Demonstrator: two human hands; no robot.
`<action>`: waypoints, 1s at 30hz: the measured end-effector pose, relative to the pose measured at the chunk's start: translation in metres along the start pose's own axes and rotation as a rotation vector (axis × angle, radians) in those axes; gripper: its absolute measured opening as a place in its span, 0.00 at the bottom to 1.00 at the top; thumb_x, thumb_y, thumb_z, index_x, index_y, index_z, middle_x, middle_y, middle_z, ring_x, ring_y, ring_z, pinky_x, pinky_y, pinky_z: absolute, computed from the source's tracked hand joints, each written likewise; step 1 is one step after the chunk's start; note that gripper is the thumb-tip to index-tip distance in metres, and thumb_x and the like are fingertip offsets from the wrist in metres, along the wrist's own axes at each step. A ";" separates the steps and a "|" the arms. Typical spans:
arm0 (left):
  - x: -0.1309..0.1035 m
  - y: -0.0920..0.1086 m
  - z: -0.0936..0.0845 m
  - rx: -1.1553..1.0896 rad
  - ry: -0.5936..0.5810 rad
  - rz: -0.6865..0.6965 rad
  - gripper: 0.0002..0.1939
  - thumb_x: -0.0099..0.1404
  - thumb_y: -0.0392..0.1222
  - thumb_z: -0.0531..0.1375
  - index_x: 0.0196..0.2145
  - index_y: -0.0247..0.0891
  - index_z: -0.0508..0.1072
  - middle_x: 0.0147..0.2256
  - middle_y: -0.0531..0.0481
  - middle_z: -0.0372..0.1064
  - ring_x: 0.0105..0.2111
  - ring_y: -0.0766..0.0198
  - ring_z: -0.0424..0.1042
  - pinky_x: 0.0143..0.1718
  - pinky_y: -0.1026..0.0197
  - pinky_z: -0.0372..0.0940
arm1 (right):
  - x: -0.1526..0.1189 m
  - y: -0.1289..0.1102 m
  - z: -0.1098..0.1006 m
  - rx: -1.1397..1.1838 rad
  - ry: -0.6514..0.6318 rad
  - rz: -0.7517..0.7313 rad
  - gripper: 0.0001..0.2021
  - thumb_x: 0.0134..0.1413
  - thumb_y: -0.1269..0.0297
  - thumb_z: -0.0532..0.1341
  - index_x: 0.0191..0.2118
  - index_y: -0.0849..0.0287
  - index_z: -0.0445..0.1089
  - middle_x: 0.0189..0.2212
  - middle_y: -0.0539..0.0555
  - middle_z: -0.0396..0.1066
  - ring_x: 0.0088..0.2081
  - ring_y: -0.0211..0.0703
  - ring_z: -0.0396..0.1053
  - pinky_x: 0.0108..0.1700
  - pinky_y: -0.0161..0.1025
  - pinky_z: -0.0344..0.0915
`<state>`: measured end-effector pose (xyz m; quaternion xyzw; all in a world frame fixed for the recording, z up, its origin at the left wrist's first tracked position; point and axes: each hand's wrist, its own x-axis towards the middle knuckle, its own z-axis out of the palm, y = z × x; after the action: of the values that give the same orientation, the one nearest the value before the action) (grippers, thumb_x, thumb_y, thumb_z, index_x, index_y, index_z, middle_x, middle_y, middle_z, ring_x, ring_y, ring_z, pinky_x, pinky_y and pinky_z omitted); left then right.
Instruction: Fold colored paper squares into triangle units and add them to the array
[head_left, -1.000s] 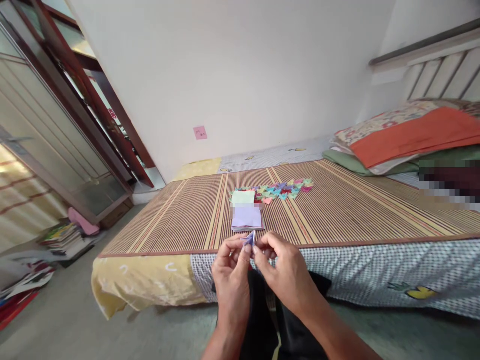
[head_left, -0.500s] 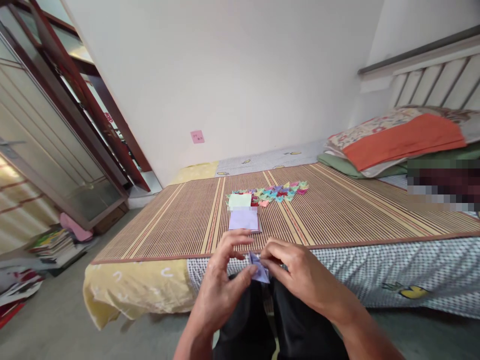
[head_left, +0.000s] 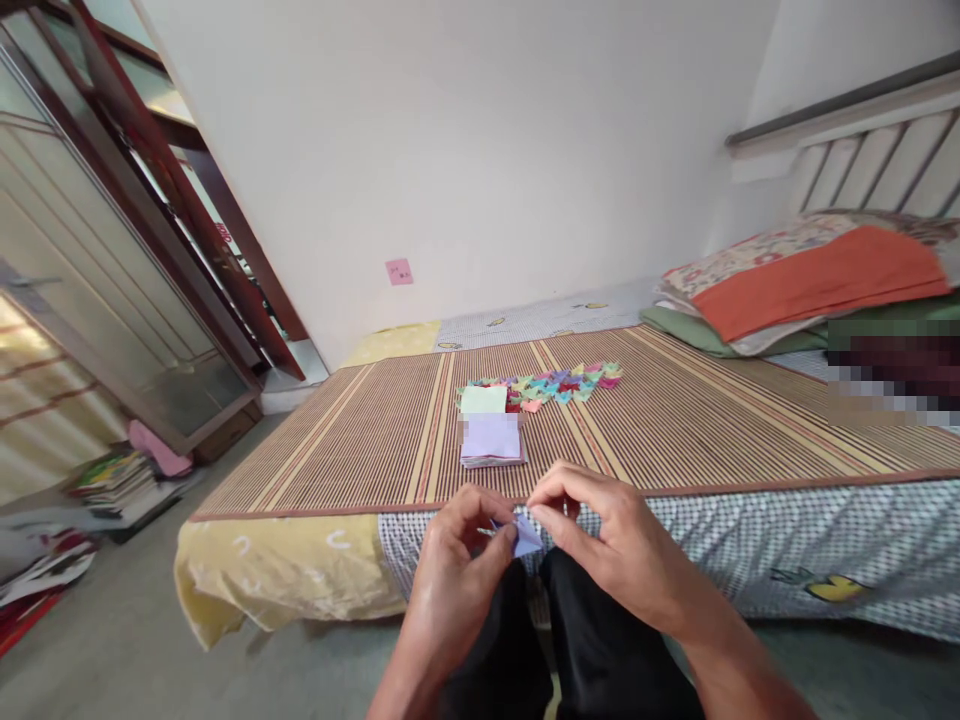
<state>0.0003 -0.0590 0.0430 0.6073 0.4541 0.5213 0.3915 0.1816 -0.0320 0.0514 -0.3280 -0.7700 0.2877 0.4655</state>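
A small piece of folded purple paper (head_left: 528, 538) is up in front of my knees, near the bed's front edge. My left hand (head_left: 466, 545) pinches its left side between thumb and fingers. At the paper's upper corner, the thumb and index finger of my right hand (head_left: 596, 515) are pinched together. Beyond my hands, a stack of square paper sheets (head_left: 491, 440) lies on the striped mat, a lavender sheet on top. Directly behind it is a pale green sheet (head_left: 484, 400). Many-coloured folded paper pieces (head_left: 562, 385) lie in a slanting band farther back.
The striped mat (head_left: 337, 440) covers the bed, with patterned sheets hanging over its front. Folded bedding with an orange panel (head_left: 817, 280) is at the right by the headboard. A pile of books (head_left: 112, 480) sits at the left, near the door (head_left: 97, 260).
My left fingers have closed down onto the paper from a more spread pose. My right fingertips have moved from the paper's right side to its upper corner. The view has shifted slightly.
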 end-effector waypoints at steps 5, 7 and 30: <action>-0.001 0.003 0.006 0.160 0.118 0.076 0.06 0.65 0.39 0.62 0.29 0.40 0.74 0.36 0.48 0.75 0.37 0.59 0.73 0.37 0.60 0.65 | -0.002 -0.001 0.008 -0.053 -0.025 -0.019 0.08 0.64 0.74 0.59 0.33 0.55 0.69 0.32 0.49 0.70 0.35 0.41 0.70 0.38 0.38 0.66; -0.001 0.004 0.006 0.228 0.124 0.115 0.06 0.65 0.37 0.62 0.29 0.40 0.74 0.34 0.49 0.75 0.35 0.60 0.73 0.36 0.61 0.64 | -0.002 -0.001 0.010 -0.080 -0.021 -0.026 0.10 0.64 0.76 0.58 0.32 0.55 0.66 0.32 0.49 0.68 0.34 0.40 0.69 0.37 0.38 0.65; -0.004 -0.008 0.009 0.307 0.224 0.139 0.06 0.65 0.33 0.60 0.30 0.39 0.72 0.38 0.50 0.72 0.34 0.64 0.70 0.31 0.64 0.61 | 0.001 0.005 0.025 -0.051 0.127 -0.050 0.04 0.63 0.71 0.61 0.36 0.57 0.69 0.33 0.50 0.68 0.36 0.41 0.68 0.40 0.37 0.64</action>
<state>0.0075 -0.0602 0.0330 0.6281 0.5258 0.5359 0.2044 0.1598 -0.0318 0.0379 -0.3381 -0.7540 0.2349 0.5118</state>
